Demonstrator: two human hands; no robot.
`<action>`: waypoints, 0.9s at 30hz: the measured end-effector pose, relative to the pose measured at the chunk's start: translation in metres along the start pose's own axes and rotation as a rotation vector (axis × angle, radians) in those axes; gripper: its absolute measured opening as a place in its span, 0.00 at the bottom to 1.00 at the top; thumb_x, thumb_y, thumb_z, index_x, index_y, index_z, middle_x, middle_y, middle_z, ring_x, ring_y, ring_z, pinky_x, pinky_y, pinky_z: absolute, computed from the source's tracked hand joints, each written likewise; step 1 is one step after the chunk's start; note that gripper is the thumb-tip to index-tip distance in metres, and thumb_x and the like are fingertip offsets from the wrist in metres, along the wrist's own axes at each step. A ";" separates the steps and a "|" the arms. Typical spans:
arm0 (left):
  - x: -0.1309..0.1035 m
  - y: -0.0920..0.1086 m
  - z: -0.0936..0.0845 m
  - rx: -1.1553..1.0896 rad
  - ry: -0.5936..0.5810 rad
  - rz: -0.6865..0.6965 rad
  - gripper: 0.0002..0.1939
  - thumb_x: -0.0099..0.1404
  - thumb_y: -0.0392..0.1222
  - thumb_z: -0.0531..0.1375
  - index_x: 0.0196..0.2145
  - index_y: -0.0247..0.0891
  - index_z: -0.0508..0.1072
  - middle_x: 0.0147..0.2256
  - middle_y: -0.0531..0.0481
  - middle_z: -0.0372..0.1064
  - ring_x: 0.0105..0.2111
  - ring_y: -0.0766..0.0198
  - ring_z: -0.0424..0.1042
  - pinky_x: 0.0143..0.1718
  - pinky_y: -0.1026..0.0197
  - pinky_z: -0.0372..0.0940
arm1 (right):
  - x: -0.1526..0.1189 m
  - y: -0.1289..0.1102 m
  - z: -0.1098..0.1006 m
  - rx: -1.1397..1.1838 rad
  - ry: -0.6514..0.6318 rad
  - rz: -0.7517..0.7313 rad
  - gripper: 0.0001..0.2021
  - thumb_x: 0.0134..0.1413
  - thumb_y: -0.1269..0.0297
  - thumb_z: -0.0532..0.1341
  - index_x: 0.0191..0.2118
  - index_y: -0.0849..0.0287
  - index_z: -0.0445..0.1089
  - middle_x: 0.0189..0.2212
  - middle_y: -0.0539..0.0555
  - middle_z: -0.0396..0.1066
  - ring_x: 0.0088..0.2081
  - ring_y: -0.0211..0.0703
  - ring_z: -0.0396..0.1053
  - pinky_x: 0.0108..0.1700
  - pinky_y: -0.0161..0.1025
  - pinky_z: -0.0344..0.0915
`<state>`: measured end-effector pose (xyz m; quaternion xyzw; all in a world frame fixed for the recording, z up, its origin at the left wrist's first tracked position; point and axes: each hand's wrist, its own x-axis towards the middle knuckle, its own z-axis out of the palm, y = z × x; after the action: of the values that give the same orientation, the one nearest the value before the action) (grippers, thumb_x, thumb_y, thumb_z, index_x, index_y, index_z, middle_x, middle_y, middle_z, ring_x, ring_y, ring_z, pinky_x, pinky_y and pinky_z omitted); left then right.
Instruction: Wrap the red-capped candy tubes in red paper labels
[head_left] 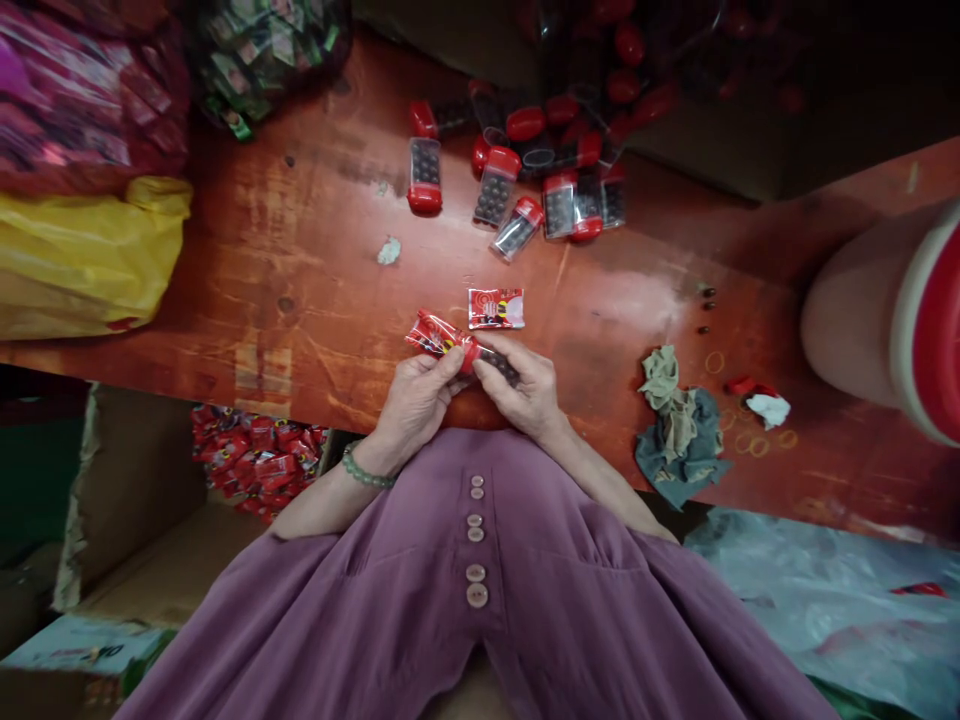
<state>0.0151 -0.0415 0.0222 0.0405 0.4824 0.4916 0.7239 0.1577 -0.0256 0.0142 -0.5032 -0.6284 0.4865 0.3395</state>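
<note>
My left hand [421, 392] pinches a shiny red printed packet [437, 333] just above the table's near edge. Beside it, my right hand [523, 385] is closed around a small clear container of dark balls [497, 362]. The packet's end meets the container's red end between my fingertips; whether the packet covers it I cannot tell. Another red packet [496, 308] lies flat just beyond my hands. Farther back is a heap of clear containers with red caps [495, 188], filled with dark balls.
A box of red packets [262, 465] sits below the table at left. Yellow [90, 260] and pink bags [90, 110] lie at far left. On the right are crumpled cloths [682, 430], rubber bands [752, 443], loose dark balls [709, 304] and a large tub [862, 310].
</note>
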 end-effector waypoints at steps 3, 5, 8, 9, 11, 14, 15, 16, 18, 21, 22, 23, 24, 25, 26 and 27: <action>0.003 -0.003 0.000 -0.002 0.023 0.031 0.20 0.44 0.53 0.75 0.22 0.34 0.76 0.24 0.50 0.76 0.29 0.64 0.76 0.39 0.58 0.71 | -0.001 0.003 0.008 0.008 0.033 0.047 0.17 0.62 0.56 0.58 0.53 0.58 0.72 0.44 0.57 0.78 0.41 0.43 0.76 0.46 0.44 0.74; 0.005 -0.005 0.000 -0.008 0.067 0.068 0.20 0.42 0.52 0.76 0.19 0.34 0.75 0.20 0.53 0.73 0.24 0.69 0.72 0.33 0.63 0.69 | -0.002 0.007 0.012 -0.086 0.046 -0.039 0.18 0.62 0.55 0.59 0.53 0.58 0.72 0.45 0.59 0.78 0.41 0.46 0.76 0.48 0.46 0.74; 0.010 -0.007 0.002 -0.020 0.138 0.131 0.22 0.39 0.52 0.77 0.16 0.34 0.72 0.16 0.57 0.67 0.18 0.74 0.64 0.25 0.68 0.62 | 0.001 0.011 0.018 -0.211 0.051 -0.146 0.20 0.63 0.54 0.57 0.55 0.59 0.71 0.46 0.62 0.77 0.41 0.48 0.75 0.49 0.48 0.73; 0.012 -0.007 0.003 -0.023 0.148 0.141 0.23 0.38 0.53 0.77 0.15 0.34 0.72 0.16 0.57 0.67 0.18 0.75 0.64 0.24 0.68 0.61 | 0.003 0.012 0.018 -0.219 0.051 -0.155 0.21 0.64 0.53 0.56 0.56 0.59 0.70 0.47 0.63 0.76 0.43 0.49 0.75 0.50 0.49 0.73; 0.016 -0.004 0.004 -0.029 0.145 0.146 0.23 0.37 0.54 0.77 0.17 0.34 0.73 0.17 0.56 0.69 0.20 0.73 0.66 0.26 0.67 0.64 | 0.007 0.009 0.017 -0.195 0.027 -0.135 0.22 0.65 0.54 0.55 0.59 0.58 0.67 0.52 0.62 0.74 0.49 0.49 0.73 0.54 0.48 0.71; 0.020 0.002 0.004 -0.019 0.102 0.161 0.22 0.39 0.56 0.76 0.21 0.34 0.76 0.21 0.53 0.73 0.23 0.69 0.70 0.30 0.64 0.67 | 0.013 -0.001 0.011 -0.099 -0.103 -0.023 0.22 0.67 0.56 0.53 0.62 0.55 0.61 0.51 0.58 0.73 0.46 0.46 0.74 0.53 0.47 0.71; 0.020 0.004 0.003 -0.017 0.084 0.177 0.22 0.40 0.55 0.76 0.22 0.35 0.77 0.23 0.53 0.74 0.24 0.69 0.71 0.30 0.64 0.68 | 0.013 -0.005 0.008 -0.064 -0.159 0.021 0.22 0.67 0.56 0.52 0.63 0.54 0.59 0.48 0.57 0.74 0.42 0.44 0.74 0.50 0.46 0.72; 0.020 0.006 0.002 -0.020 0.066 0.196 0.21 0.42 0.55 0.75 0.23 0.35 0.77 0.24 0.52 0.75 0.24 0.69 0.71 0.30 0.64 0.68 | 0.013 -0.008 0.005 -0.027 -0.203 0.052 0.22 0.68 0.57 0.51 0.64 0.54 0.57 0.44 0.55 0.74 0.37 0.42 0.73 0.47 0.45 0.72; 0.020 0.009 0.000 -0.033 0.039 0.232 0.19 0.44 0.54 0.75 0.25 0.36 0.78 0.26 0.52 0.76 0.25 0.69 0.72 0.31 0.64 0.69 | 0.013 -0.010 0.002 0.035 -0.244 0.062 0.22 0.68 0.58 0.50 0.64 0.54 0.54 0.37 0.52 0.72 0.32 0.40 0.70 0.44 0.44 0.72; 0.018 0.010 0.002 -0.036 0.033 0.267 0.18 0.45 0.52 0.75 0.26 0.38 0.78 0.27 0.53 0.76 0.27 0.68 0.73 0.32 0.65 0.70 | 0.011 -0.007 0.004 0.105 -0.244 0.046 0.20 0.67 0.58 0.53 0.61 0.54 0.53 0.33 0.50 0.69 0.29 0.38 0.68 0.40 0.42 0.71; 0.017 0.010 0.003 -0.022 0.028 0.268 0.18 0.45 0.52 0.75 0.25 0.38 0.78 0.26 0.53 0.76 0.25 0.68 0.72 0.31 0.65 0.69 | 0.011 -0.005 0.005 0.136 -0.242 0.054 0.19 0.66 0.57 0.53 0.60 0.53 0.54 0.32 0.49 0.68 0.28 0.37 0.67 0.38 0.41 0.70; 0.016 0.009 0.004 0.000 0.016 0.258 0.18 0.45 0.53 0.75 0.24 0.37 0.78 0.25 0.53 0.75 0.23 0.69 0.71 0.28 0.65 0.68 | 0.011 -0.003 0.008 0.171 -0.236 0.067 0.19 0.66 0.56 0.54 0.58 0.53 0.54 0.31 0.48 0.67 0.27 0.36 0.66 0.36 0.40 0.69; 0.016 0.008 0.005 0.026 -0.004 0.240 0.18 0.46 0.53 0.75 0.24 0.37 0.77 0.23 0.53 0.74 0.21 0.70 0.69 0.24 0.65 0.67 | 0.011 -0.002 0.010 0.207 -0.226 0.083 0.18 0.66 0.55 0.54 0.57 0.53 0.54 0.29 0.46 0.65 0.26 0.36 0.65 0.34 0.39 0.68; 0.015 0.008 0.006 0.051 -0.030 0.219 0.19 0.46 0.54 0.74 0.23 0.36 0.76 0.21 0.53 0.72 0.18 0.70 0.66 0.21 0.65 0.64 | 0.011 -0.001 0.012 0.238 -0.214 0.098 0.17 0.66 0.54 0.54 0.56 0.52 0.53 0.27 0.45 0.64 0.25 0.36 0.64 0.34 0.38 0.67; 0.015 0.007 0.006 0.070 -0.054 0.202 0.19 0.47 0.55 0.74 0.22 0.36 0.76 0.20 0.53 0.71 0.17 0.71 0.64 0.19 0.65 0.62 | 0.012 -0.001 0.013 0.261 -0.201 0.112 0.17 0.65 0.53 0.55 0.55 0.52 0.53 0.26 0.44 0.62 0.25 0.36 0.64 0.33 0.38 0.67; 0.014 0.007 0.005 0.079 -0.073 0.189 0.20 0.47 0.55 0.74 0.22 0.36 0.76 0.20 0.53 0.71 0.16 0.71 0.64 0.18 0.65 0.61 | 0.012 -0.001 0.015 0.277 -0.196 0.127 0.17 0.65 0.53 0.56 0.54 0.52 0.54 0.25 0.43 0.62 0.24 0.35 0.64 0.32 0.37 0.67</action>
<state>0.0149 -0.0249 0.0191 0.1324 0.4686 0.5364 0.6892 0.1408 -0.0176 0.0099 -0.4407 -0.5523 0.6355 0.3113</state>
